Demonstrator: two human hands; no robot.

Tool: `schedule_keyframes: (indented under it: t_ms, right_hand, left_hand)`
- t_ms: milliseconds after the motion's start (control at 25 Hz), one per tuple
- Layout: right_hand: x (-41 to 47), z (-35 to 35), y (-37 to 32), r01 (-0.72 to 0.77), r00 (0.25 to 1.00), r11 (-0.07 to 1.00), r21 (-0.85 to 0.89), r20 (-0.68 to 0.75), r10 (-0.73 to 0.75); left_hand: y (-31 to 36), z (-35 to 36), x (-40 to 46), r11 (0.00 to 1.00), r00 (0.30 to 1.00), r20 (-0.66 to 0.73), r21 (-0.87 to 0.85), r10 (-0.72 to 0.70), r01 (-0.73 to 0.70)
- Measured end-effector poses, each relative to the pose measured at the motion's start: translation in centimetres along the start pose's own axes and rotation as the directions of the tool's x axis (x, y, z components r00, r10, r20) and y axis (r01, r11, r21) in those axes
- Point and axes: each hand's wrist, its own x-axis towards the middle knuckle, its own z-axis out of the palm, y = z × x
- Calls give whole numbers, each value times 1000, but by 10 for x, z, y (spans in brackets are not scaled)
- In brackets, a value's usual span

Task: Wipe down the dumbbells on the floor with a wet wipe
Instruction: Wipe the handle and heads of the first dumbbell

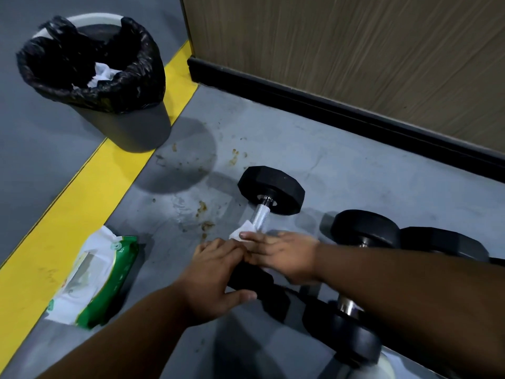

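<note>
Nearest dumbbell (pixel 270 195) lies on the grey floor (pixel 328 165) w/ its far head toward the wall and its near head under the hands. Right hand (pixel 284 255) reaches across the chrome handle (pixel 261 214), fingers laid fairly straight over a white wet wipe (pixel 241 231) pressed on the handle's lower part; whether the thumb curls under, can't tell. Left hand (pixel 216 272) rests on the near black head (pixel 254 280), fingers draped over it, thumb out to the side. Two more dumbbells lie just right: one (pixel 363 228) runs under the right forearm, another (pixel 442 242) beyond it. Green-white wipes pack (pixel 95 280) sits left by the yellow floor stripe (pixel 82 201). Bin (pixel 123 124) w/ black liner stands upper left, white wipes inside.
</note>
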Motion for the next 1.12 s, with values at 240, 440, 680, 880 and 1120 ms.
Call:
schedule_keyframes:
  t_ms: [240, 440, 680, 880, 1120]
  right_hand:
    - [6, -12, 2, -219, 970, 970, 103, -86, 228]
    - [10, -21, 7, -107, 994, 993, 40, -18, 108]
    - [14, -2, -11, -132, 991, 990, 48, -8, 133]
    - [14, -33, 16, -217, 971, 974, 65, -92, 222]
    - [21, 0, -10, -6, 999, 1000, 16, -40, 7]
  left_hand:
    - [-18, -4, -7, 999, 999, -36, -37, 29, -31]
    - [-36, -14, -11, 999, 997, -58, -15, 42, -43]
    - [-10, 3, -1, 984, 991, -134, 176, 9, 15]
    - [-23, -4, 2, 996, 998, -52, 83, -29, 34]
    - [-21, -4, 3, 999, 996, -90, 44, 9, -5]
